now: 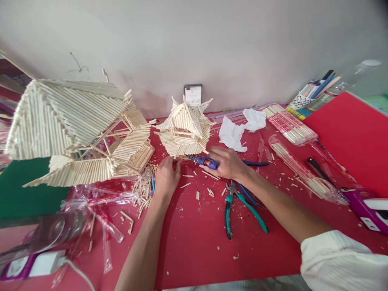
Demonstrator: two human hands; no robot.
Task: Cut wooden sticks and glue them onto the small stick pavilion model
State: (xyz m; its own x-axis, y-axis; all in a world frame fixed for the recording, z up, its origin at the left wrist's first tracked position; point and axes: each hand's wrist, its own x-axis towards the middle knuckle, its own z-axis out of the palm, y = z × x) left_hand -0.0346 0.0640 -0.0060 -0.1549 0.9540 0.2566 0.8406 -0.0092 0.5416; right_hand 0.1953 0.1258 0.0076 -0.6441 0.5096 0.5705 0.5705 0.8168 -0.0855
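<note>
My right hand is wrapped round a blue glue gun, whose nozzle points left at the lower front edge of a small pagoda model made of wooden sticks. At that same edge, my left hand has its fingers curled together; what lies between the fingertips is hidden. Short cut sticks lie on the red tabletop between my forearms. Just below my right wrist rest teal-handled pliers, jaws pointing away from me.
A larger stick-built house model stands at left, beside plastic wrappers and wood scraps. White tissue lies behind my right hand. Packs of chopsticks, a pen cup and a purple power strip are at right.
</note>
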